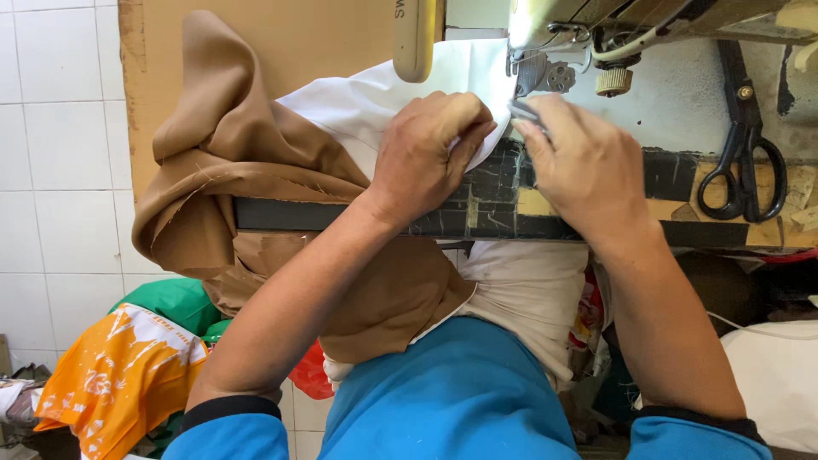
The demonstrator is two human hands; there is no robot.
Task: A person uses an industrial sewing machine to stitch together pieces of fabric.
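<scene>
Your left hand [426,153] is curled into a loose fist, pinching the edge of the white fabric [375,106] on the sewing table [341,213], just beside the sewing machine [554,51]. Your right hand [579,162] grips a small metal tool [524,111] against that same edge. Brown cloth [230,145] hangs off the table's left, and black scissors [745,162] lie well apart to the right.
</scene>
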